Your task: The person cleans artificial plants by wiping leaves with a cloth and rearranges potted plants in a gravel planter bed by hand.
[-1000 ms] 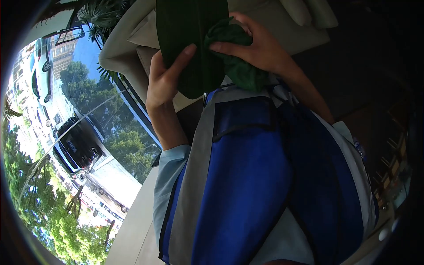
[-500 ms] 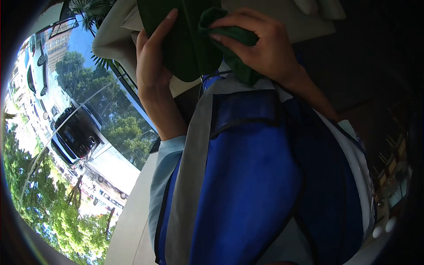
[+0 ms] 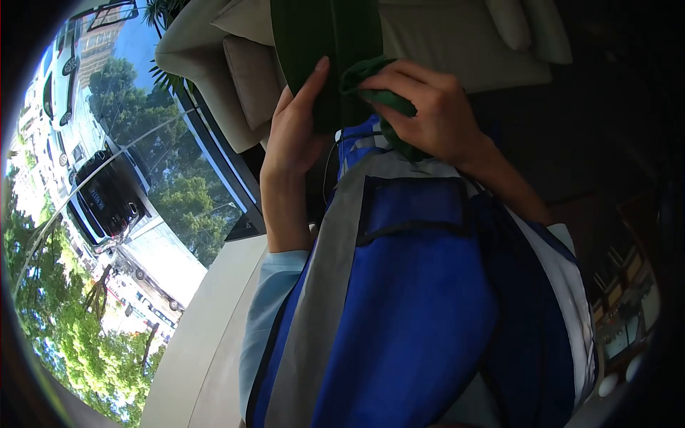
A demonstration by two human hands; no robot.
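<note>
A large dark green leaf (image 3: pixel 307 36) with a pale midrib hangs in front of me at the top of the view. My left hand (image 3: pixel 296 132) holds it near its lower end, thumb on the front face and fingers behind. My right hand (image 3: pixel 432 107) pinches a crumpled dark green cloth (image 3: pixel 367 71), which touches the right part of the leaf near its lower end. Part of the cloth hangs below my right palm. The fingers behind the leaf are hidden.
A beige sofa (image 3: pixel 435 43) with a cushion (image 3: pixel 250 78) stands beyond the leaf. On the left is a window (image 3: pixel 171 157) with cars and trees outside. My blue and grey apron (image 3: pixel 407 307) fills the lower middle. Dark floor (image 3: pixel 542 135) lies at the right.
Over the last second the cloth has bunched smaller in my right hand while staying by the leaf's lower right part. Since half a second ago, both hands and the leaf appear lower and further right.
</note>
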